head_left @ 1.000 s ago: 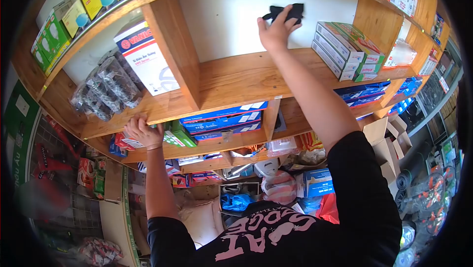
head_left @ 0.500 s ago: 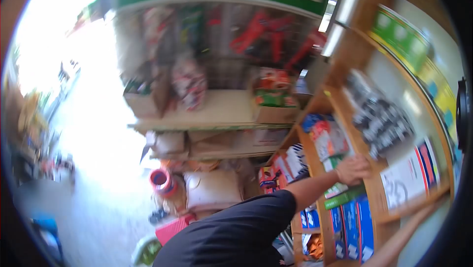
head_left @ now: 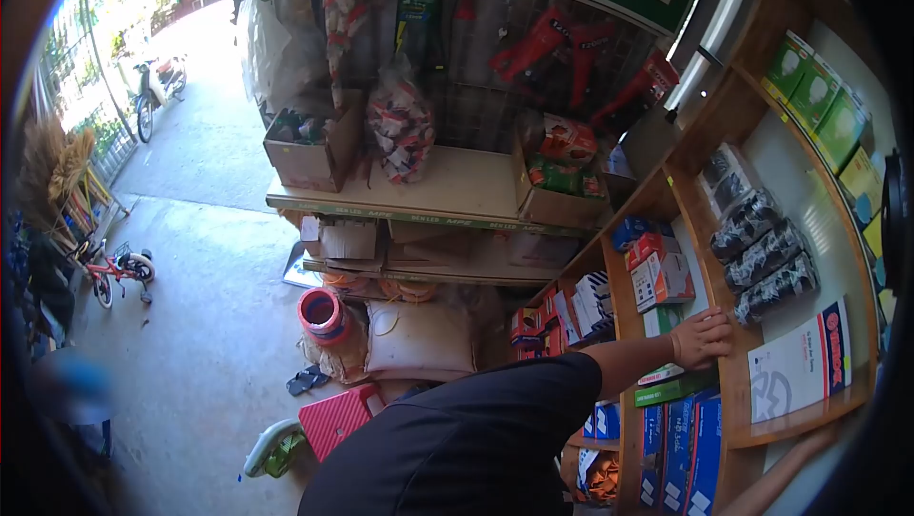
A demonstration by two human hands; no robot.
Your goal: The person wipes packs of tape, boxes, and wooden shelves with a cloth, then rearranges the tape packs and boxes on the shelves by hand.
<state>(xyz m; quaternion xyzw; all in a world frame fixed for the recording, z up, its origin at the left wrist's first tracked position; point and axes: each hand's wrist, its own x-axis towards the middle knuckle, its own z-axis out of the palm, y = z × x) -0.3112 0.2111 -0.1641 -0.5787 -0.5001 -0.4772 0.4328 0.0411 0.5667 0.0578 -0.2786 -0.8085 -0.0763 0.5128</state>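
Note:
My left hand (head_left: 703,338) reaches across from a black sleeve and has its fingers bent over the edge of a wooden shelf board (head_left: 731,378). Below its wrist are a green box (head_left: 678,388) and several tall blue boxes (head_left: 679,445). Red-and-white boxes (head_left: 664,278) stand just above it. To its right, a white printed box (head_left: 798,364) and black plastic-wrapped rolls (head_left: 769,268) occupy the neighbouring compartment. At the lower right, my right hand (head_left: 824,436) is at the underside of the shelf, its fingers hidden.
Ahead stands a display rack (head_left: 457,173) with cartons and hanging bags. A stuffed sack (head_left: 419,337), a red ringed roll (head_left: 324,314), a pink-red case (head_left: 335,419) and sandals (head_left: 307,380) lie below. Farther left are a small bike (head_left: 119,270) and a motorbike (head_left: 157,92).
The view has shifted, so the rack and shelves sit farther right and lower, and the picture is sharper. My left hand stays at the same shelf board.

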